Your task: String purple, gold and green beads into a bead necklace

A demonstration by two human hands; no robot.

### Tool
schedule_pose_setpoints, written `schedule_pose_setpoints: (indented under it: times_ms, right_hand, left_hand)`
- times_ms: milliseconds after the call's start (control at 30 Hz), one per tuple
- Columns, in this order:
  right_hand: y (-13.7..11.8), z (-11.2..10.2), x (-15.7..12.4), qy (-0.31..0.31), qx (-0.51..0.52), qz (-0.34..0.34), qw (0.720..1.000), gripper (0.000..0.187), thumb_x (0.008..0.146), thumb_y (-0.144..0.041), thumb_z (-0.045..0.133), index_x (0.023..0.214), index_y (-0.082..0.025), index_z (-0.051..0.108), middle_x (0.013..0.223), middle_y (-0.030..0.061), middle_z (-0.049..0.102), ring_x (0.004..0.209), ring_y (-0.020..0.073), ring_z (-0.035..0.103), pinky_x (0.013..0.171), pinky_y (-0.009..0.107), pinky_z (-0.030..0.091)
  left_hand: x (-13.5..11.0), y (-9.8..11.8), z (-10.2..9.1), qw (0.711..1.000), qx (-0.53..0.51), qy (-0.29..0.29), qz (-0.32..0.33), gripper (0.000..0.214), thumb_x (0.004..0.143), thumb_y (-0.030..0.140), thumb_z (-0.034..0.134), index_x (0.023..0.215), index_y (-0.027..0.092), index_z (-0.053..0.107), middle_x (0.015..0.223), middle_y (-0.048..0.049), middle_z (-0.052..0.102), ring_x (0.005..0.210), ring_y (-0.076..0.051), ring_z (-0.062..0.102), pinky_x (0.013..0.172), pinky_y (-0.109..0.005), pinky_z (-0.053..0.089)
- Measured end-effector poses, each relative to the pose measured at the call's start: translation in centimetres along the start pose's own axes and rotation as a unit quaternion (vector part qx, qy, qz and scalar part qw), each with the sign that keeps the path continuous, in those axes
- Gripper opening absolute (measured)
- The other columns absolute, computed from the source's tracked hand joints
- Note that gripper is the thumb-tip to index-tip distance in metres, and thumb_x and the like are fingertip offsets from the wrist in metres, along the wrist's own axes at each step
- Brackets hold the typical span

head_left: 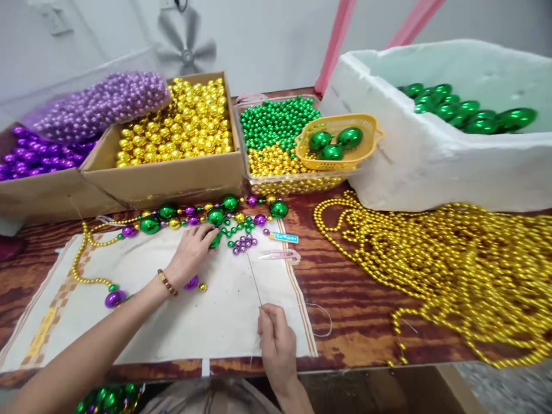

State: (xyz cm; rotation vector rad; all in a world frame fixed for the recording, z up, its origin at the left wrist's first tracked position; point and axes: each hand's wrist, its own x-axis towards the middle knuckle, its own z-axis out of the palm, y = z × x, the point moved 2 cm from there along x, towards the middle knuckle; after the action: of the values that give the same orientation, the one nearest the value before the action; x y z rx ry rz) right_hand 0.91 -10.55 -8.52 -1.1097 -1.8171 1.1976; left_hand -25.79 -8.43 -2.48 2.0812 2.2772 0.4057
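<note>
My left hand (195, 247), with a beaded bracelet at its wrist, reaches across the white cloth (207, 322). Its fingers curl over a large green bead (214, 239) and partly cover it. A long thin needle (254, 279) is pinched in my right hand (276, 339), pointing away from me. Near its tip lie small purple beads (244, 244) and small green beads (241, 226). Behind my left hand runs a strand of green, purple and gold beads (150, 224). A purple bead (191, 282) and a small gold bead (203, 287) rest beside my left wrist.
Pink-handled thread snips (280, 255) and a blue-labelled tube (284, 237) lie at the cloth's right. Gold bead chains (431, 259) heap on the right. Behind stand a cardboard box (172, 172), a clear bin (297, 183), a yellow basket (371, 138) and a foam box (431, 172).
</note>
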Motion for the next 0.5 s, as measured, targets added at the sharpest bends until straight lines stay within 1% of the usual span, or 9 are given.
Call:
schedule_pose_setpoints:
  times_ms: [67, 133, 200, 267, 333, 400, 433, 500]
  right_hand:
    - [0.5, 0.0, 0.1, 0.008, 0.021, 0.009, 1.000, 0.023, 0.102, -0.029, 0.037, 0.091, -0.020, 0.055, 0.058, -0.0043, 0.050, 0.047, 0.0110, 0.051, 0.047, 0.022, 0.039]
    - [1.1, 0.3, 0.0, 0.021, 0.049, 0.002, 0.999, 0.024, 0.102, -0.031, 0.037, 0.089, -0.020, 0.055, 0.056, -0.0046, 0.049, 0.046, 0.0107, 0.049, 0.046, 0.021, 0.037]
    - [1.7, 0.8, -0.2, 0.051, 0.087, 0.014, 0.995, 0.026, 0.102, -0.033, 0.038, 0.086, -0.021, 0.054, 0.053, -0.0051, 0.047, 0.043, 0.0104, 0.046, 0.044, 0.021, 0.035]
    - [2.4, 1.3, -0.4, 0.089, 0.121, 0.058, 0.987, 0.029, 0.102, -0.036, 0.038, 0.084, -0.021, 0.053, 0.050, -0.0057, 0.044, 0.040, 0.0102, 0.043, 0.042, 0.022, 0.032]
    - [2.9, 1.9, -0.7, 0.121, 0.126, 0.095, 0.980, 0.032, 0.102, -0.040, 0.039, 0.080, -0.022, 0.053, 0.047, -0.0058, 0.042, 0.037, 0.0109, 0.040, 0.040, 0.023, 0.030]
    - [3.2, 2.3, -0.9, 0.134, 0.099, 0.098, 0.981, 0.034, 0.101, -0.043, 0.041, 0.076, -0.023, 0.054, 0.044, -0.0049, 0.043, 0.037, 0.0122, 0.041, 0.040, 0.023, 0.030]
    - [3.3, 2.4, -0.9, 0.138, 0.083, 0.091, 0.983, 0.036, 0.100, -0.044, 0.041, 0.074, -0.024, 0.055, 0.043, -0.0045, 0.044, 0.038, 0.0128, 0.042, 0.041, 0.024, 0.031]
    - [3.6, 2.6, -1.0, 0.142, 0.060, 0.076, 0.985, 0.037, 0.100, -0.044, 0.041, 0.073, -0.025, 0.056, 0.042, -0.0042, 0.045, 0.037, 0.0137, 0.042, 0.040, 0.024, 0.031]
  left_hand:
    - [-0.4, -0.4, 0.8, 0.999, 0.045, -0.002, 0.023, 0.042, 0.090, 0.015, 0.052, 0.132, 0.022, 0.056, 0.136, -0.0158, 0.056, 0.123, -0.035, 0.049, 0.097, -0.055, 0.045]
    - [-0.3, -0.6, 0.8, 0.997, 0.065, 0.008, 0.037, 0.043, 0.091, 0.016, 0.050, 0.132, 0.025, 0.056, 0.135, -0.0158, 0.057, 0.124, -0.036, 0.048, 0.096, -0.056, 0.044]
    - [0.8, 0.2, -0.2, 0.996, 0.065, 0.037, 0.048, 0.041, 0.092, 0.020, 0.051, 0.132, 0.027, 0.056, 0.134, -0.0157, 0.058, 0.123, -0.037, 0.048, 0.095, -0.057, 0.043]
    - [3.5, 2.5, -1.8, 0.993, 0.044, 0.081, 0.076, 0.039, 0.093, 0.025, 0.053, 0.132, 0.026, 0.056, 0.132, -0.0152, 0.059, 0.122, -0.034, 0.049, 0.096, -0.055, 0.041]
    - [8.1, 6.0, -3.4, 0.984, 0.004, 0.123, 0.129, 0.038, 0.094, 0.028, 0.056, 0.131, 0.023, 0.056, 0.130, -0.0143, 0.060, 0.122, -0.031, 0.049, 0.098, -0.050, 0.040]
    - [14.1, 9.9, -4.3, 0.974, -0.029, 0.140, 0.173, 0.030, 0.094, 0.033, 0.056, 0.122, 0.023, 0.062, 0.121, -0.0114, 0.065, 0.118, -0.029, 0.051, 0.099, -0.049, 0.039]
    - [17.4, 11.8, -4.4, 0.975, -0.034, 0.132, 0.176, 0.028, 0.094, 0.036, 0.056, 0.117, 0.022, 0.064, 0.118, -0.0110, 0.066, 0.116, -0.029, 0.052, 0.098, -0.048, 0.038]
    - [23.7, 15.0, -4.2, 0.985, -0.033, 0.105, 0.134, 0.031, 0.096, 0.039, 0.053, 0.115, 0.018, 0.065, 0.113, -0.0125, 0.068, 0.110, -0.030, 0.056, 0.095, -0.048, 0.040]
